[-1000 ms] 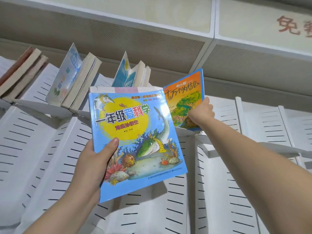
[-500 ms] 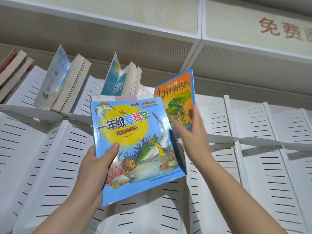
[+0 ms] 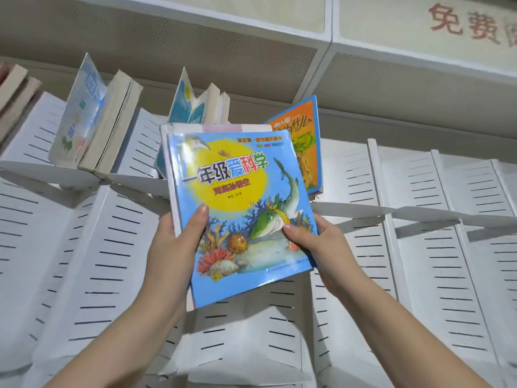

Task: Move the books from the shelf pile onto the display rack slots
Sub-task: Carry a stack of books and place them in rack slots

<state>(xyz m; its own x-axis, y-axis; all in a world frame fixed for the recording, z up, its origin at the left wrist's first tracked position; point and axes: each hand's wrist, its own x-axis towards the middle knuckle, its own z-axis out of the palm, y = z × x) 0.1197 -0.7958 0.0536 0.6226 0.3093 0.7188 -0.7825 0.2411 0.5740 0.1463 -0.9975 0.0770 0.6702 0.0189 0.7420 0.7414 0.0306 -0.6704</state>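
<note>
A blue picture book (image 3: pixel 237 208) with a yellow sun and a fish on its cover is held up in front of the white slotted display rack (image 3: pixel 419 247). Behind it in the same grip lie other thin books, only their top edges showing. My left hand (image 3: pixel 176 247) grips the stack at its lower left, thumb on the cover. My right hand (image 3: pixel 316 242) holds the lower right corner, thumb on the cover. An orange book (image 3: pixel 302 141) stands in an upper rack slot, partly hidden behind the blue book.
Upper slots to the left hold a pale blue book with thick paperbacks (image 3: pixel 95 119) and a group of thin blue books (image 3: pixel 195 105). More books lean at the far left (image 3: pixel 14 93). Slots right of the orange book hold nothing. A beige wall panel with red characters (image 3: pixel 464 23) is above.
My right hand let go of the orange book, which now stands in its slot, and came down to grip the blue book's lower right corner. The blue book tilted slightly.
</note>
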